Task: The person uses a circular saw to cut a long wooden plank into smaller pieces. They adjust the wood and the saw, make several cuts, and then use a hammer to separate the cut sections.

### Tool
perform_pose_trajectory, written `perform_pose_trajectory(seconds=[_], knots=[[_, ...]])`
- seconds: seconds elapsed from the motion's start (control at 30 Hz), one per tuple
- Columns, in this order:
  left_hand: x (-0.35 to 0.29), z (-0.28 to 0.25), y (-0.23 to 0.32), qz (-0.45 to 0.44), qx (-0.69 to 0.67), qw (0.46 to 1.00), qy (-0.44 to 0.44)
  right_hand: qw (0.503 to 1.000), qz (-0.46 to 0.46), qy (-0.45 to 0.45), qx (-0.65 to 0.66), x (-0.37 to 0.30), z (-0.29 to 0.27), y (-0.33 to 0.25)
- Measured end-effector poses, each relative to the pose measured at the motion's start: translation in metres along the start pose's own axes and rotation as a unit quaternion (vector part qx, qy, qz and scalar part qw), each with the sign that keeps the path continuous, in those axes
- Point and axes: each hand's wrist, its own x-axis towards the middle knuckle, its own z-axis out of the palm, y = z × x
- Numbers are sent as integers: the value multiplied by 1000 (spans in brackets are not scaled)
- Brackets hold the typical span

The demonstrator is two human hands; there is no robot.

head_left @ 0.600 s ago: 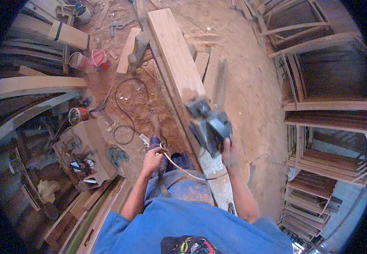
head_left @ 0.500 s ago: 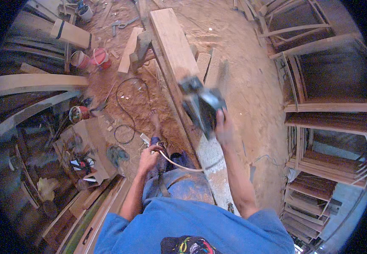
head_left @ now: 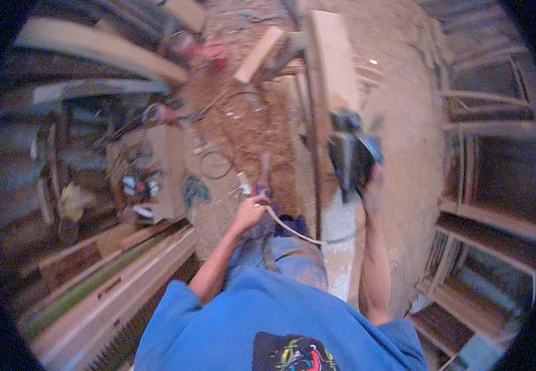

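A dark electric hand planer (head_left: 346,162) rests on a long pale wooden board (head_left: 334,59) in front of me, to the right of centre. My right hand (head_left: 373,185) is closed on the planer's rear right side; motion smears its fingers. In front of my lap, my left hand (head_left: 252,212) is wrapped round a pale power cord (head_left: 294,231). Close beyond those fingers sits a white plug or socket (head_left: 243,183); its exact kind is unclear. The cord curves rightward over a whitish, speckled beam (head_left: 342,250) nearer to me.
Sawdust and shavings (head_left: 243,136) cover the ground, where a dark cable (head_left: 217,164) lies looped. Red buckets (head_left: 212,52) and a short wooden block (head_left: 260,54) are beyond. Stacked timber (head_left: 107,303) stands at left, and wooden frames (head_left: 496,229) line the right side.
The whole view has swung, so the board, planer and both hands appear farther right. The planer stays on the board with my right hand on it; my left hand still holds the cord.
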Motion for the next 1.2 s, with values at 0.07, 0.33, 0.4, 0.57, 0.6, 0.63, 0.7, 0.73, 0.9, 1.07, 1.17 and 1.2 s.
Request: perform_pose_trajectory(seconds=[0.07, 0.33, 0.4, 0.57, 0.6, 0.63, 0.7, 0.73, 0.9, 1.07, 1.17, 1.2], knots=[[-9, 9, 1, -34, -3, 998, -44, 997, 28, -6, 74, -60, -26, 9], [-69, 38, -21, -8, 57, 993, -101, 931, 230, -195, 208, -142, -99, 30], [-84, 35, -26, -23, 65, 992, -102, 944, 227, -183, 155, -154, -97, 8], [-116, 22, -48, -44, 71, 991, -102, 977, 118, -178, -2, -176, -81, -19], [-118, 20, -50, -41, 74, 991, -100, 976, 83, -195, -37, -176, -78, -28], [-121, 17, -53, -44, 77, 992, -94, 973, 48, -213, -71, -176, -72, -39], [-125, 4, -56, -47, 87, 992, -80, 971, 16, -236, -45, -176, -46, -75], [-123, 3, -63, -37, 91, 992, -73, 969, -2, -244, -36, -176, -32, -93], [-124, -32, -89, -46, 52, 997, -43, 956, 33, -289, -48, -172, 43, -152], [-122, -63, -120, -53, -9, 998, -23, 934, -2, -325, -147, -156, 128, -164], [-117, -83, -141, -68, -75, 994, -30, 913, -3, -355, -200, -143, 186, -169], [-113, -88, -149, -62, -80, 994, -36, 906, -6, -362, -218, -135, 209, -171]])
